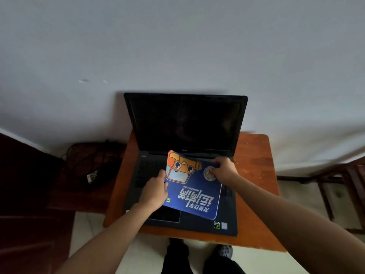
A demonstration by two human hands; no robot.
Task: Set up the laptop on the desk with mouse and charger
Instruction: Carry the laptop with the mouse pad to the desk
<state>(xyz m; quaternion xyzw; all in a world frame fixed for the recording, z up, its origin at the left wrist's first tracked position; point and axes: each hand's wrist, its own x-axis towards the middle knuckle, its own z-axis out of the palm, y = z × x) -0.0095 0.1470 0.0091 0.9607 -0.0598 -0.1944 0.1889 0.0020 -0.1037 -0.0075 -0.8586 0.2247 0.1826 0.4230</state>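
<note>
Both hands [155,191] [224,169] hold a blue mouse pad [194,186] over the open laptop [185,135].

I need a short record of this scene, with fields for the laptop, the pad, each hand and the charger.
laptop: open on the desk, screen dark
pad: blue, over the keyboard, far edge raised
left hand: holds the pad's left edge
right hand: grips the pad's far right corner
charger: probably the dark tangle left of the desk
mouse: not in view
</note>
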